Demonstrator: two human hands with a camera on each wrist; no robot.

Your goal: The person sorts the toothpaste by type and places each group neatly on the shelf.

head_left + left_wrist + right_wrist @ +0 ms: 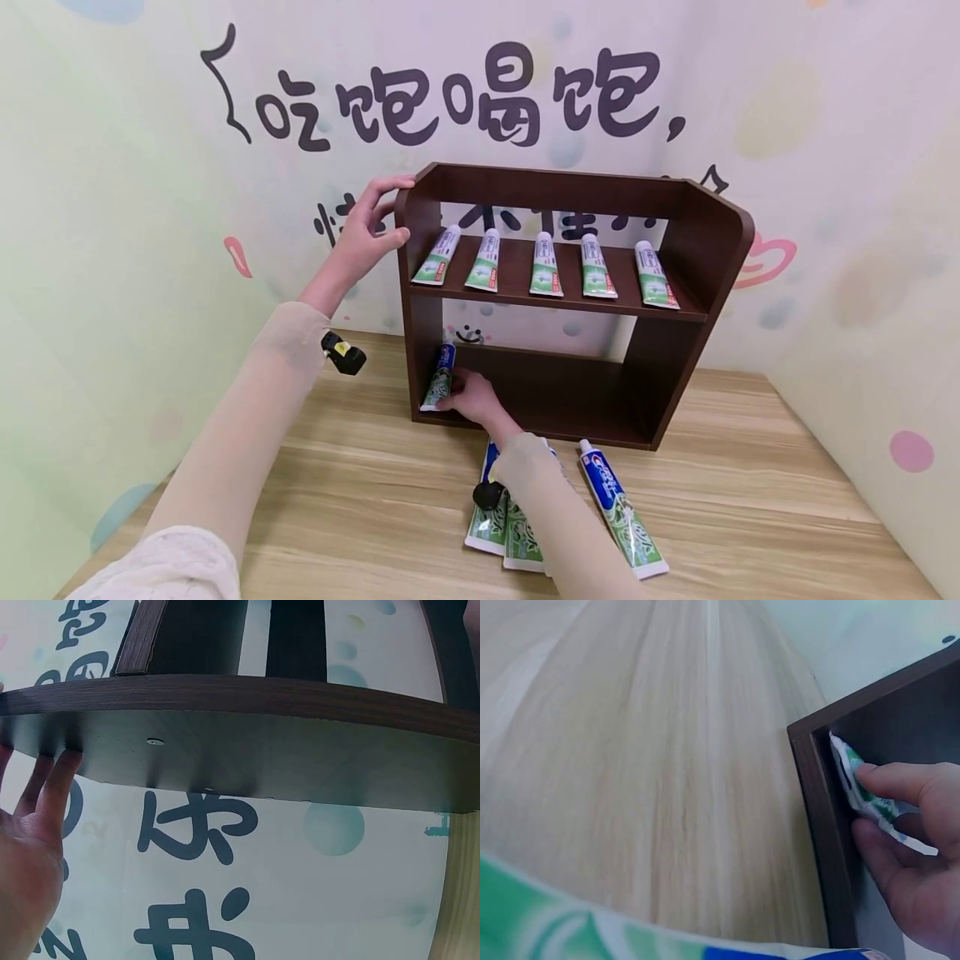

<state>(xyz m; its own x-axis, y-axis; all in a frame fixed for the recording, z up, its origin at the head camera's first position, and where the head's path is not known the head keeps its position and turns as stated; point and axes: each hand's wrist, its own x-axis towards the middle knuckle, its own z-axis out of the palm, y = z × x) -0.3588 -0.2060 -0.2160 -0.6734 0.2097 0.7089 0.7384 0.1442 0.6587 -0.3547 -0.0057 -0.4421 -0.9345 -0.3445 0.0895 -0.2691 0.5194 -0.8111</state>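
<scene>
While the left hand (369, 233), spread, touches a dark-brown wooden shelf (562, 190) at its left edge (407, 292), the right hand (474, 397) pinches a blue-and-green toothpaste tube (441, 382) by the lower left wall (427, 325), with open room rightward.

Shelf (555, 190) on table (360, 483); five tubes (546, 265) on upper tier (515, 267), one tube (441, 379) at lower left, other tubes (618, 508) in front.
</scene>
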